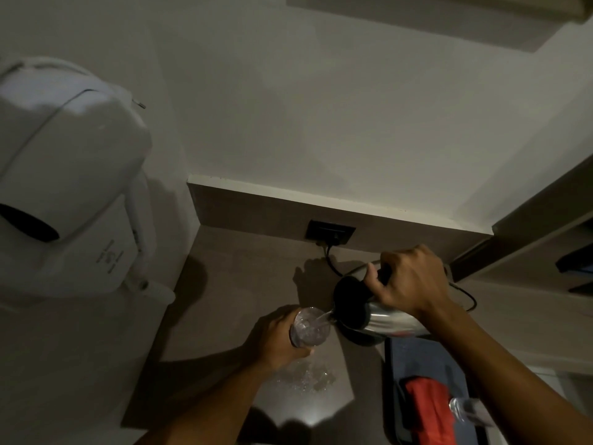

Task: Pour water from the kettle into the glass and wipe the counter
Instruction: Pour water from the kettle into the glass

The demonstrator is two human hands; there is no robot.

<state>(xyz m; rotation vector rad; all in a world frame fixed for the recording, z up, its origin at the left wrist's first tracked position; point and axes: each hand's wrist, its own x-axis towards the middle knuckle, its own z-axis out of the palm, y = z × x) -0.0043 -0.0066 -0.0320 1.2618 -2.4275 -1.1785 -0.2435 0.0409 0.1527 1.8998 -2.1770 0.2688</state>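
The brown matte surface [244, 284] meets a pale wall carrying a black socket [330, 233]. Above it, the right hand [414, 281] is wrapped around the handle of the tilted steel kettle [378, 316], pouring into the clear glass [309, 327], which the left hand [279, 338] clasps. A dark tray [417, 358] lies just beside.

Small home or hotel kitchenette: counter [244, 284] w/ wall socket [330, 233] at 12 o'clock, corded kettle [378, 319], shelves [545, 252] at 3.
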